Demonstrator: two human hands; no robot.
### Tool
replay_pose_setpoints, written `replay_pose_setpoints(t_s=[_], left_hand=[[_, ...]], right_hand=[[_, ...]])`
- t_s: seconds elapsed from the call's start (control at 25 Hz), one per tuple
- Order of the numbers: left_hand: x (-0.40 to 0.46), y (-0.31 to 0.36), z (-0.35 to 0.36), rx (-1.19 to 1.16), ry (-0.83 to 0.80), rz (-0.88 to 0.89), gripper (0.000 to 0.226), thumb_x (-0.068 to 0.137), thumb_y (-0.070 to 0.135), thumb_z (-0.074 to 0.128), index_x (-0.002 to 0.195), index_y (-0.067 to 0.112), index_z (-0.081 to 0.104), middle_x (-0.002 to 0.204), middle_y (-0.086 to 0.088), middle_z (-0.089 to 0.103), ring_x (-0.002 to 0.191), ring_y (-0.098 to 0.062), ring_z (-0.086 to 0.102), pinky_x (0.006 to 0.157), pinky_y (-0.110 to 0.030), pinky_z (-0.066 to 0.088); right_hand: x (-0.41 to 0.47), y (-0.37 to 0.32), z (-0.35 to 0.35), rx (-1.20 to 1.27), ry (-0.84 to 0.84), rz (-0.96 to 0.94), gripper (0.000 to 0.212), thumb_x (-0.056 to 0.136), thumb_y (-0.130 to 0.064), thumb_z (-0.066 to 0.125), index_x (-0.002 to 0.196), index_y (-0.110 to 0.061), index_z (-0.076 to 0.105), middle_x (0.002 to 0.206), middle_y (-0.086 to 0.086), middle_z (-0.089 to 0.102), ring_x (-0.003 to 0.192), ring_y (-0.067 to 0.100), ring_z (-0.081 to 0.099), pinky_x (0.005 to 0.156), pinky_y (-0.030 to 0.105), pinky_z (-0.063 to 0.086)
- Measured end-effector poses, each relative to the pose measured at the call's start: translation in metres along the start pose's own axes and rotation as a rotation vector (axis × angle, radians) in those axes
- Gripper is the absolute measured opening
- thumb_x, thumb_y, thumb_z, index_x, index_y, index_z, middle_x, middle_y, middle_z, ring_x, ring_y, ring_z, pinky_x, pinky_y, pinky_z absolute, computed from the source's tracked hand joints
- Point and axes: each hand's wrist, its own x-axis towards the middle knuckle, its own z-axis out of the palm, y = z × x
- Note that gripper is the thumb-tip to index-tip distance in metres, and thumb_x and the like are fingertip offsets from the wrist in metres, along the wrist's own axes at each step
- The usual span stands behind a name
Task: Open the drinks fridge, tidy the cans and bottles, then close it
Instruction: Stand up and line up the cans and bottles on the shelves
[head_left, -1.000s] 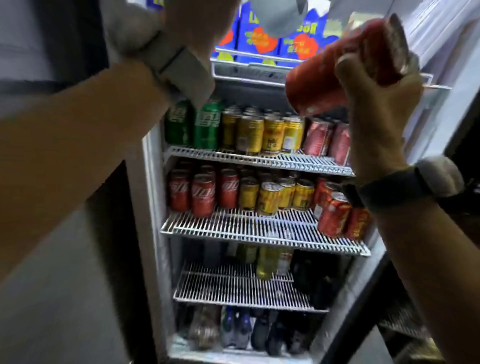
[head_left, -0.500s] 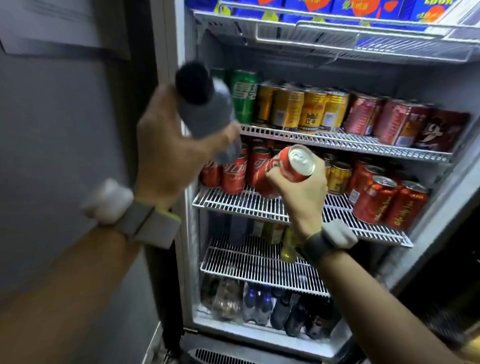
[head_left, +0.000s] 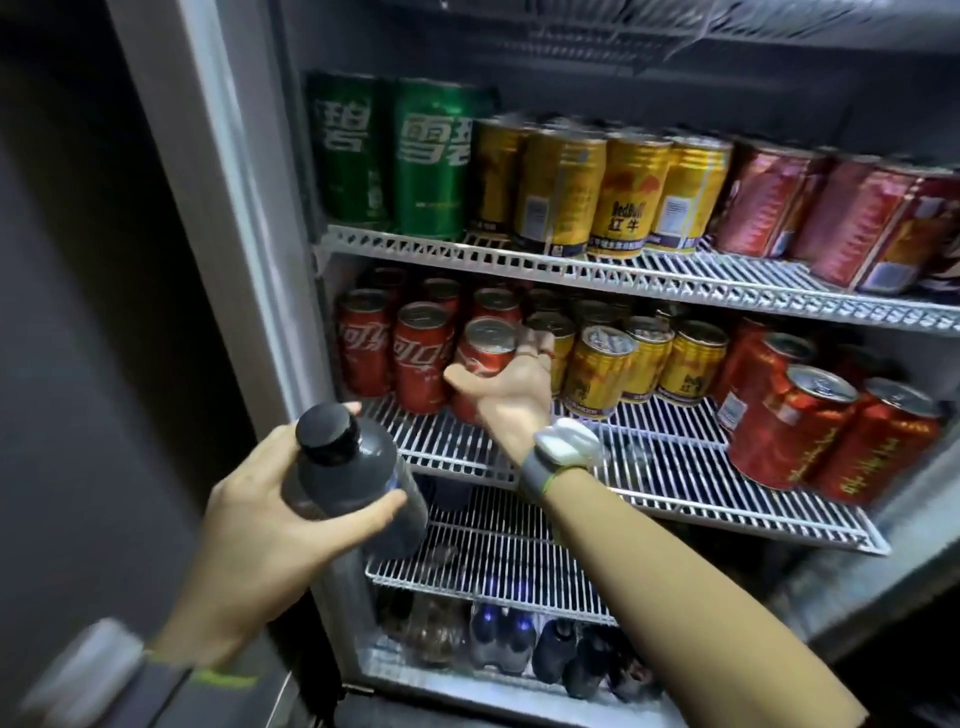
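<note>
A red cola can (head_left: 480, 364) is clasped by the right hand (head_left: 511, 387) at the middle shelf's (head_left: 675, 483) left front, seemingly to extend the cola row; a dark bottle (head_left: 353, 483) is gripped by the left hand (head_left: 270, 525).

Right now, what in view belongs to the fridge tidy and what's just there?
In the job:
- red can in right hand, at the middle shelf
- dark bottle in left hand
- gold cans, green cans, bottom bottles

Just there:
- wristbands
- grey wall left of the fridge
</note>
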Motion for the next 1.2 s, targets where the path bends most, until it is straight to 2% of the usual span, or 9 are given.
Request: replay_pose_setpoints(t_s=[0.08, 0.16, 0.32, 0.48, 0.68, 0.84, 1.04, 1.12, 1.2], left_hand=[[-0.002, -0.005, 0.003, -0.009, -0.043, 0.0, 0.065, 0.046, 0.043, 0.088, 0.107, 0.038, 0.065, 0.096, 0.016, 0.071, 0.082, 0.008, 0.063, 0.074, 0.001, 0.044], [-0.004, -0.01, 0.006, -0.021, -0.078, 0.013, 0.066, 0.044, 0.039, 0.087, 0.107, 0.039, 0.065, 0.097, 0.02, 0.07, 0.081, 0.013, 0.061, 0.074, 0.004, 0.041], [-0.015, -0.019, 0.017, -0.055, -0.205, 0.031, 0.073, 0.044, 0.048, 0.089, 0.111, 0.038, 0.063, 0.105, 0.021, 0.069, 0.093, 0.009, 0.061, 0.088, -0.004, 0.043], [-0.03, -0.019, 0.055, -0.097, -0.512, 0.119, 0.073, 0.049, 0.032, 0.091, 0.116, 0.031, 0.06, 0.115, 0.017, 0.066, 0.105, 0.0, 0.061, 0.092, -0.01, 0.045], [-0.065, -0.039, 0.147, -0.147, -0.744, 0.238, 0.07, 0.06, 0.015, 0.089, 0.116, 0.041, 0.056, 0.123, 0.022, 0.059, 0.115, 0.001, 0.054, 0.091, -0.004, 0.04], [-0.084, -0.048, 0.211, -0.182, -0.803, 0.362, 0.073, 0.065, 0.005, 0.083, 0.122, 0.04, 0.053, 0.132, 0.021, 0.052, 0.126, 0.0, 0.046, 0.102, -0.009, 0.034], [-0.08, -0.072, 0.326, -0.274, -0.763, 0.226, 0.06, 0.07, 0.019, 0.083, 0.121, 0.033, 0.056, 0.124, 0.022, 0.054, 0.115, 0.015, 0.046, 0.094, -0.003, 0.034], [-0.075, -0.079, 0.358, -0.24, -0.749, 0.173, 0.062, 0.068, 0.018, 0.084, 0.122, 0.028, 0.056, 0.119, 0.019, 0.056, 0.105, 0.017, 0.047, 0.087, 0.0, 0.035], [-0.071, -0.086, 0.386, -0.155, -0.737, 0.219, 0.061, 0.064, 0.019, 0.084, 0.12, 0.016, 0.058, 0.111, 0.011, 0.059, 0.108, -0.001, 0.048, 0.089, -0.01, 0.038]], right_hand=[[0.003, 0.002, 0.007, 0.083, 0.063, 0.038, 0.084, 0.063, -0.046, 0.08, 0.128, -0.004, 0.046, 0.135, 0.017, 0.05, 0.13, 0.032, 0.042, 0.108, 0.035, 0.038], [0.002, -0.001, 0.009, 0.043, 0.044, 0.075, 0.076, 0.068, -0.046, 0.075, 0.125, -0.004, 0.046, 0.131, 0.019, 0.051, 0.123, 0.035, 0.046, 0.104, 0.037, 0.041], [-0.025, -0.003, -0.009, 0.03, -0.028, 0.015, 0.084, 0.081, -0.047, 0.06, 0.145, -0.013, 0.017, 0.153, 0.012, 0.021, 0.14, 0.03, 0.021, 0.116, 0.037, 0.022], [-0.098, 0.024, -0.063, 0.296, 0.151, -0.114, 0.058, 0.084, -0.031, 0.051, 0.135, -0.03, 0.025, 0.134, -0.007, 0.027, 0.109, 0.001, 0.033, 0.095, 0.013, 0.031], [-0.151, 0.097, -0.106, 0.273, 0.433, -0.03, 0.042, 0.085, -0.008, 0.05, 0.125, -0.018, 0.043, 0.114, 0.001, 0.043, 0.093, 0.014, 0.052, 0.086, 0.04, 0.048], [-0.166, 0.143, -0.14, 0.205, 0.447, 0.032, 0.038, 0.086, -0.007, 0.052, 0.117, -0.028, 0.046, 0.109, 0.002, 0.05, 0.074, -0.002, 0.053, 0.072, 0.014, 0.043], [-0.163, 0.217, -0.149, 0.222, 0.558, 0.099, 0.043, 0.087, -0.011, 0.052, 0.099, -0.052, 0.045, 0.099, -0.01, 0.055, 0.086, 0.03, 0.064, 0.08, 0.048, 0.051], [-0.16, 0.233, -0.146, 0.223, 0.589, 0.103, 0.044, 0.087, -0.011, 0.053, 0.097, -0.054, 0.046, 0.098, -0.013, 0.056, 0.081, 0.026, 0.066, 0.079, 0.05, 0.052], [-0.153, 0.251, -0.147, 0.24, 0.609, 0.088, 0.043, 0.088, -0.009, 0.053, 0.098, -0.05, 0.047, 0.098, -0.011, 0.058, 0.073, 0.017, 0.066, 0.074, 0.048, 0.052]])
